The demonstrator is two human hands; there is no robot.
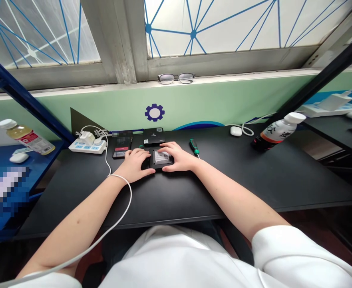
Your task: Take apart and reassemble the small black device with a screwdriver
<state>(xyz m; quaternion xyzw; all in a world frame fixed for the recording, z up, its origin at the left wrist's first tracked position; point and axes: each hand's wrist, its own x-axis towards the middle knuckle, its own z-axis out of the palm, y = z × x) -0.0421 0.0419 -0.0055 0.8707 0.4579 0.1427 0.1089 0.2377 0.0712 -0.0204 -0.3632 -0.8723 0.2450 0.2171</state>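
A flat black square device [152, 163] with a pale printed label [161, 156] on its upper face lies on the black desk between my hands. My left hand [133, 165] holds its left side, fingertips at the edge and thumb at the near corner. From the right, my right hand [178, 157] grips it, fingers over the far edge and label, thumb at the near edge. Just behind lies a black box [154, 136] with a small white sticker. A green-and-black screwdriver [194, 146] rests right of my right hand. Something small and green [141, 147] shows partly behind my left fingers.
A phone [122, 145] and a white power strip [87, 145] lie left. A white cable [130, 200] crosses my left forearm. Earbud case [236, 131] and dark bottle [276, 133] stand right; another bottle [28, 138] is far left. Glasses [176, 78] rest on the sill.
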